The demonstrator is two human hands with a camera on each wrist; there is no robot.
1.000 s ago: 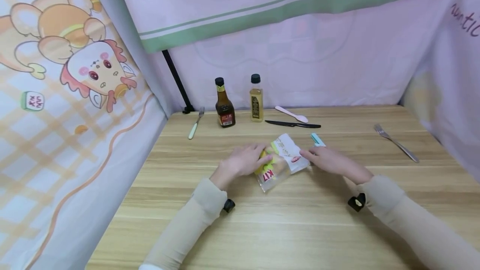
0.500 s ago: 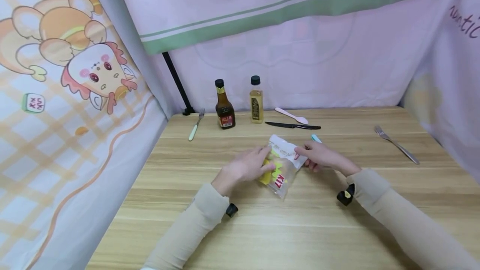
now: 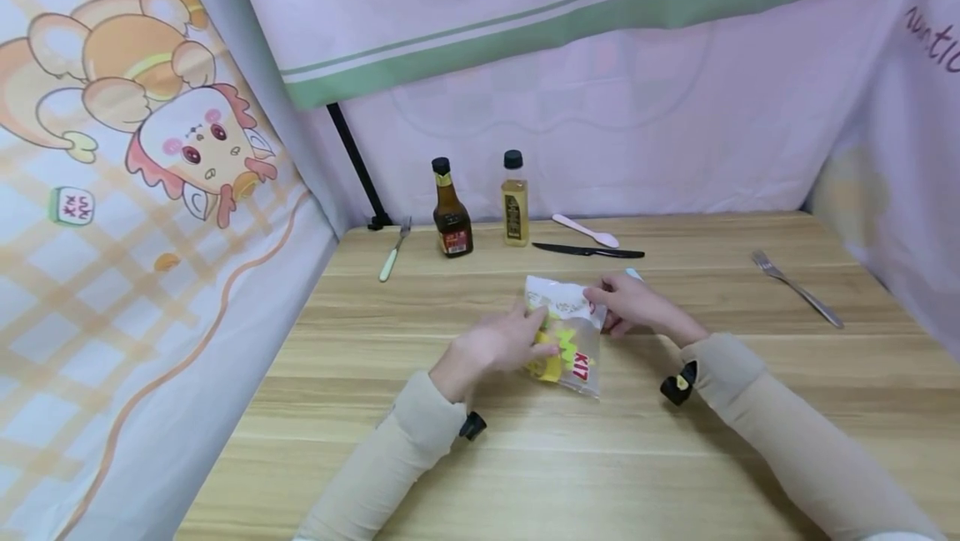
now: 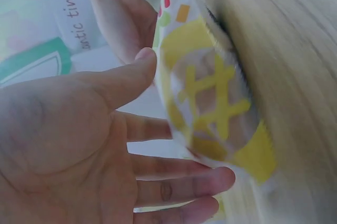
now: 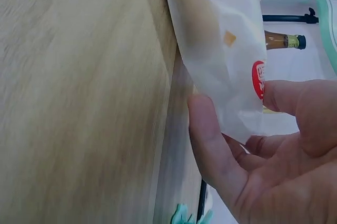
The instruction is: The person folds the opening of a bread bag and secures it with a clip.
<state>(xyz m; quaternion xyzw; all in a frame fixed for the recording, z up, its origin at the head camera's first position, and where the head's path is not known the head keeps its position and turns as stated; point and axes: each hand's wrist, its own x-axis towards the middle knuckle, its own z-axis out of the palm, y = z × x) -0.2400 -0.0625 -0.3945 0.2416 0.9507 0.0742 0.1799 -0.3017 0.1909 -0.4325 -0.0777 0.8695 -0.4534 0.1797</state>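
You seem to be positioning the packet (image 3: 564,341): right hand (image 3: 636,304) pinches its edge, left hand (image 3: 491,345) touches it with nearly straight fingers (image 4: 176,190). Next move needs gentle pressure.

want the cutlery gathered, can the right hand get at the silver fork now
Probably yes: nothing visible lies between the right hand and silver fork, though that hand would likely have to release the printed packet.

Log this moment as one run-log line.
left hand: touching printed bag | right hand: pinching bag's white end | brown bottle, clear bottle: upright behind bag
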